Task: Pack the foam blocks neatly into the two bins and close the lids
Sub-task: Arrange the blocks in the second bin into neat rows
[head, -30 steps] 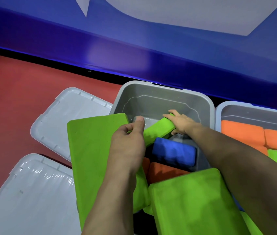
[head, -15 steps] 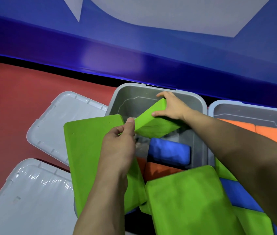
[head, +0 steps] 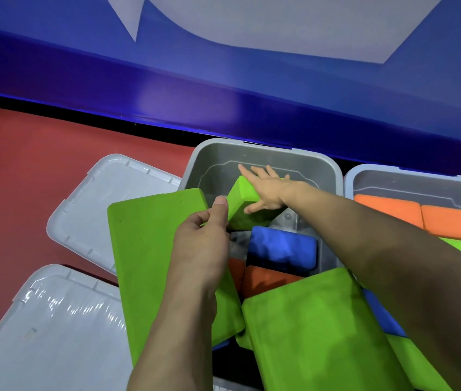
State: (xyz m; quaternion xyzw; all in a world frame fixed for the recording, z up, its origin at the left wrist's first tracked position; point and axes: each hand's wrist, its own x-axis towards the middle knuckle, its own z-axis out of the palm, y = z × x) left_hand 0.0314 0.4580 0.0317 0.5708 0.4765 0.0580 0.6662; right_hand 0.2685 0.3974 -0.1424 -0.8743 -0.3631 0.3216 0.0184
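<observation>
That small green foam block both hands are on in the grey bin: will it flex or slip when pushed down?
The small green foam block probably gives slightly; the blue foam block nearby looks dented. Its matte surface should grip rather than slip. Tilted on edge under the right hand and left hand, it may tip flat.

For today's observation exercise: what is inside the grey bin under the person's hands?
Inside the grey bin: a tilted green block, a blue block and an orange block. Large green blocks cover its near end.
</observation>
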